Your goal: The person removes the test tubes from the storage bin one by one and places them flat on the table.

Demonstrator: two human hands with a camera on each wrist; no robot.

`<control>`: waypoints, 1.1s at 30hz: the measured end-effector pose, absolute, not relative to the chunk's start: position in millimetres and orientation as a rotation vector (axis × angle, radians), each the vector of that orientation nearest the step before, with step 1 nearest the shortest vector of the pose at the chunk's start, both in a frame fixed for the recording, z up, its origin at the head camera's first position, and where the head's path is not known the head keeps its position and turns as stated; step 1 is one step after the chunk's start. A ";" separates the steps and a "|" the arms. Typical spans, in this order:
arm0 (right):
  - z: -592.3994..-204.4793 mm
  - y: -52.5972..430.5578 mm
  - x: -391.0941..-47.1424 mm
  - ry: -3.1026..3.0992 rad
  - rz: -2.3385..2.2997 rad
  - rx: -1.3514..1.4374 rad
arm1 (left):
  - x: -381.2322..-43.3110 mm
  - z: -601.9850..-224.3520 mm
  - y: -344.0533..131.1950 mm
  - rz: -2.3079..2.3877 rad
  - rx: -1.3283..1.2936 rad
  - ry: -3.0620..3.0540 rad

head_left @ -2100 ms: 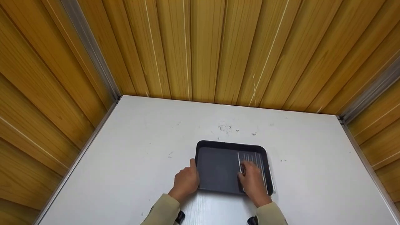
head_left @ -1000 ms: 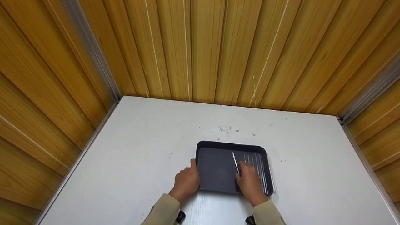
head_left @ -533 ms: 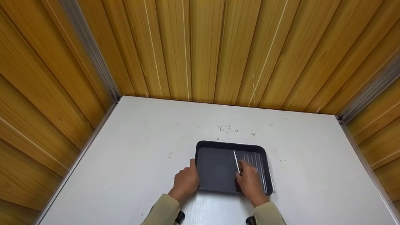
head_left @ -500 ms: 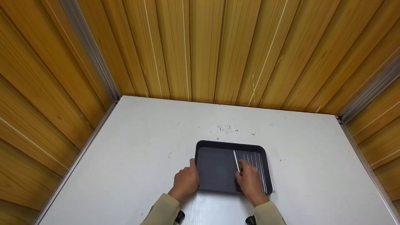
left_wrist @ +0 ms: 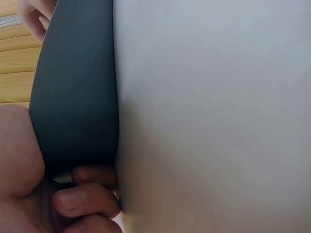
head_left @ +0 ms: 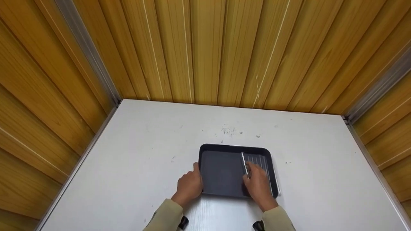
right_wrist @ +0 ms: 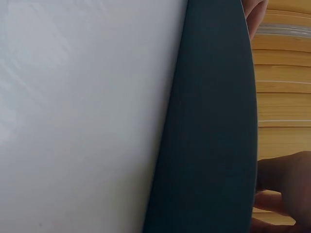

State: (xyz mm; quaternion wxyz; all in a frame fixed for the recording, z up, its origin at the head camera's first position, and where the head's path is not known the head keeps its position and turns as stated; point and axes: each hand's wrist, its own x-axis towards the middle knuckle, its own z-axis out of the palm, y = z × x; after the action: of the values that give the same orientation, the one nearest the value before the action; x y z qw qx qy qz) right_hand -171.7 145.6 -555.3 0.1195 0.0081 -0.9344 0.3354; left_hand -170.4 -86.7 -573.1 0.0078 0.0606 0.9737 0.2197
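A dark grey rectangular tray [head_left: 221,173] with raised walls lies on the white table. My left hand [head_left: 189,184] grips its left wall, thumb at the rim; in the left wrist view curled fingers [left_wrist: 87,199] lie by the tray wall [left_wrist: 77,87]. Over the tray's right part, my right hand [head_left: 259,184] pinches a thin shiny stick [head_left: 244,162], which slants away from me. Beside it on the tray floor, several thin clear rods [head_left: 260,160] lie side by side, partly hidden by that hand. In the right wrist view the tray wall [right_wrist: 209,116] hides most of the hand.
The white table [head_left: 144,176] carries small dark marks beyond the tray. Wood-patterned panels [head_left: 205,51] rise at the back and both sides, with metal strips at the corners. A thin clear edge [head_left: 278,183] shows along the tray's right outer side.
My right hand took the stick out of line with the rods, moving it left, then slightly back right and away from me. The left hand keeps its grip on the tray.
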 end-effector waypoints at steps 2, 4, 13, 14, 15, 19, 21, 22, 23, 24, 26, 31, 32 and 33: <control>-553.0 146.4 -171.3 -2.724 0.975 0.023 | -170.6 -572.6 -87.1 0.693 0.198 3.046; -550.7 146.7 -171.0 -2.721 0.982 0.016 | -171.0 -572.0 -88.0 0.695 0.203 3.048; -542.9 145.9 -170.8 -2.722 1.068 -0.015 | -172.2 -571.1 -94.5 0.677 0.181 3.052; -542.5 146.5 -170.4 -2.719 1.072 -0.019 | -171.8 -571.3 -94.5 0.672 0.182 3.051; -542.1 147.3 -170.1 -2.717 1.074 -0.023 | -171.6 -571.8 -94.6 0.667 0.186 3.052; -539.1 150.3 -169.5 -2.712 1.090 -0.049 | -171.5 -571.9 -93.8 0.662 0.190 3.061; -537.5 151.8 -169.8 -2.712 1.094 -0.059 | -172.2 -571.4 -93.5 0.665 0.191 3.070; -536.7 152.5 -169.8 -2.713 1.096 -0.063 | -172.5 -571.0 -93.2 0.666 0.189 3.069; -536.0 153.2 -169.8 -2.715 1.098 -0.067 | -172.7 -570.7 -92.9 0.667 0.189 3.068; -535.6 154.0 -169.7 -2.718 1.094 -0.073 | -172.9 -570.5 -92.5 0.667 0.190 3.066; -534.4 155.7 -169.4 -2.722 1.090 -0.084 | -173.1 -570.3 -91.5 0.673 0.196 3.061; -532.1 161.0 -168.1 -2.733 1.066 -0.112 | -172.0 -571.7 -89.3 0.690 0.231 3.072; -531.8 162.1 -168.0 -2.738 1.063 -0.112 | -171.6 -572.2 -89.3 0.690 0.231 3.076; -531.3 163.3 -167.7 -2.742 1.063 -0.113 | -171.1 -572.3 -89.1 0.688 0.230 3.078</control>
State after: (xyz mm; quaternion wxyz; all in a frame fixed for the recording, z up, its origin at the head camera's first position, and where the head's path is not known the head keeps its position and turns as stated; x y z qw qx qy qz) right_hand -167.7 163.3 -531.3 0.0989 -0.0380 -0.9271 0.3594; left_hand -171.1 -89.1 -572.3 -0.0105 0.0727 0.9733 0.2176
